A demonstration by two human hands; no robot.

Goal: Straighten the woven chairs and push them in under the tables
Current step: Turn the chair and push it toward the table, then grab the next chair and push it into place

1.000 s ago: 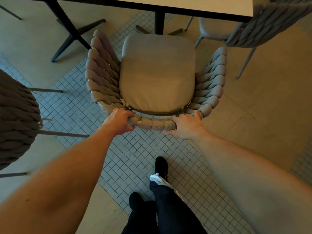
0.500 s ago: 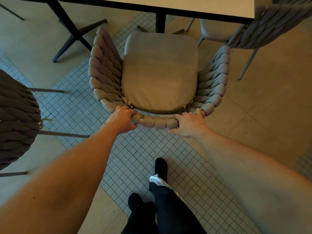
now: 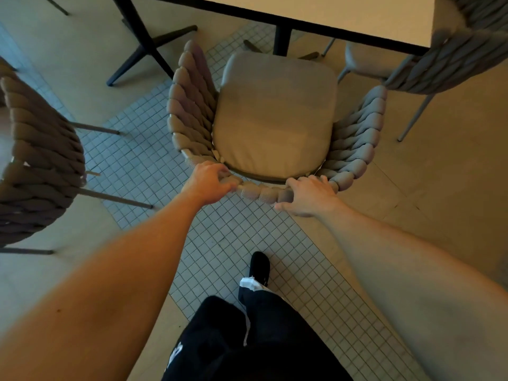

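Grey rope-woven armchair with taupe cushion (image 3: 275, 116) on tiled floor, front edge just under near edge of white black-edged desk (image 3: 330, 17). Left hand (image 3: 211, 182) clenched around backrest rim; right hand (image 3: 308, 196) curled over same rim. Desk straight ahead; hands equally near.

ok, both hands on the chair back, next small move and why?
Probably keep pushing the woven chair straight forward. The left hand and right hand grip its back rail, yet nearly all of the seat cushion sits outside the table edge. The table post stands dead ahead, so ease off near it.
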